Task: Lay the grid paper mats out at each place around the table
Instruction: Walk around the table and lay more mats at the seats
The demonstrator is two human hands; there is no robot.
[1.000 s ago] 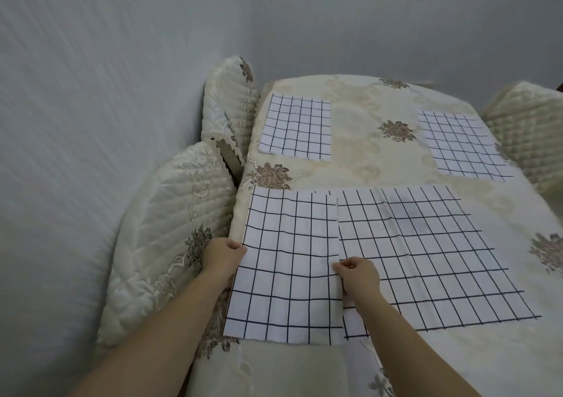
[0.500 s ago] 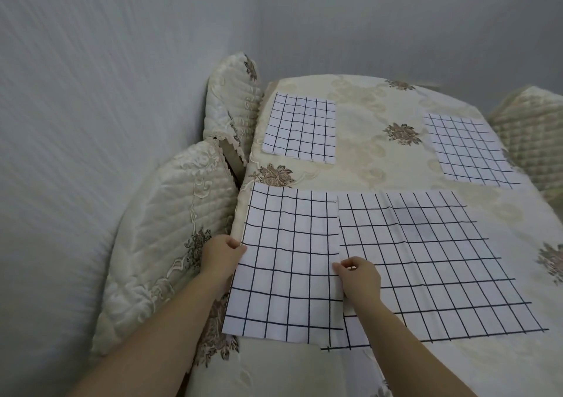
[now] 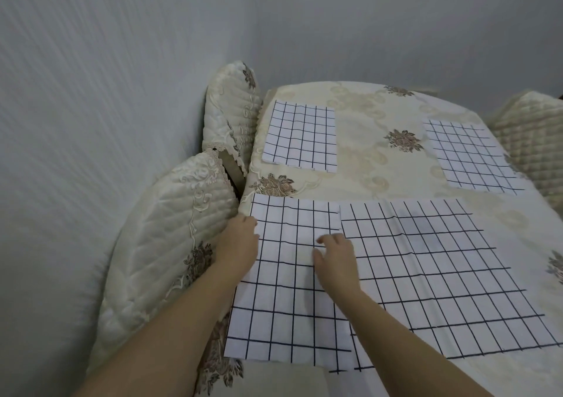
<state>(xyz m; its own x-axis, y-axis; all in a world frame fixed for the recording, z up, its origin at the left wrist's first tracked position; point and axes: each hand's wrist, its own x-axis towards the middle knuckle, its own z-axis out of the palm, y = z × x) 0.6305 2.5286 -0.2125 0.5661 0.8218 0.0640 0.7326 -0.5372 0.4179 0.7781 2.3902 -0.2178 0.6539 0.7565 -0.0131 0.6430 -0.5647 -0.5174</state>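
Note:
Several white mats with black grid lines lie on the cream floral tablecloth (image 3: 368, 165). The near-left mat (image 3: 289, 302) lies at the table's left edge, and its right side overlaps a wider mat (image 3: 432, 274). My left hand (image 3: 239, 244) rests on the near-left mat's left edge, where it meets the chair. Over that mat's right side, my right hand (image 3: 335, 253) is open with its fingers spread and holds nothing. Two smaller mats lie flat farther off, the far-left mat (image 3: 300, 136) and the far-right mat (image 3: 466, 155).
Two quilted cream chair backs (image 3: 170, 229) (image 3: 231, 113) press against the table's left side, tight to the grey wall (image 3: 91, 91). Another quilted chair (image 3: 527, 128) stands at the far right. The table's near edge is at the bottom of the view.
My right hand has let go of the mat edge it was pinching and opened its fingers. My left hand has slid forward along the mat's left edge.

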